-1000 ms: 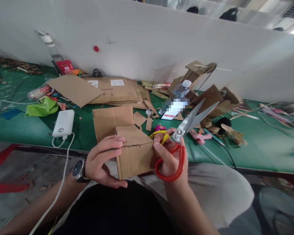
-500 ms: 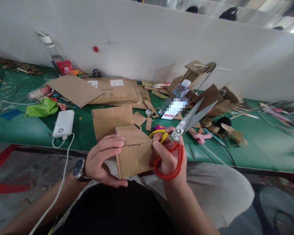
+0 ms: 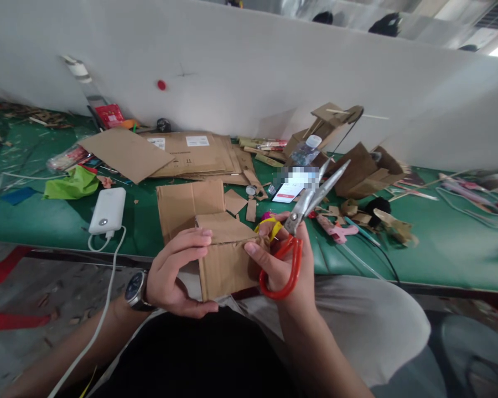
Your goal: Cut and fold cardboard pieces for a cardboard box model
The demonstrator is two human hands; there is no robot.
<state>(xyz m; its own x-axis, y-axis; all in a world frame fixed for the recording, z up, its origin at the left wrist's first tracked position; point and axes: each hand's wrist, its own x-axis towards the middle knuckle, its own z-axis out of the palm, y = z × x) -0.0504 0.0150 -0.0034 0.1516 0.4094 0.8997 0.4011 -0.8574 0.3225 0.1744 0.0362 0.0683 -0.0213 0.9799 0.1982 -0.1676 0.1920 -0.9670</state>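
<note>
Our left hand (image 3: 176,276) clasps the folded cardboard (image 3: 228,271) at its left end. Our right hand (image 3: 277,270) grips its right end and red-handled scissors (image 3: 294,220).

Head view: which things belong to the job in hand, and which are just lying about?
In hand:
folded cardboard piece, held by the left hand and right hand
red-handled scissors, in the right hand

Apparently just lying about:
phone
clear bottle
pink tool
crumpled green piece
white cabled device

White power bank (image 3: 109,210) on the green tabletop (image 3: 139,229) — lime-green cloth (image 3: 72,183) just beside.
</note>
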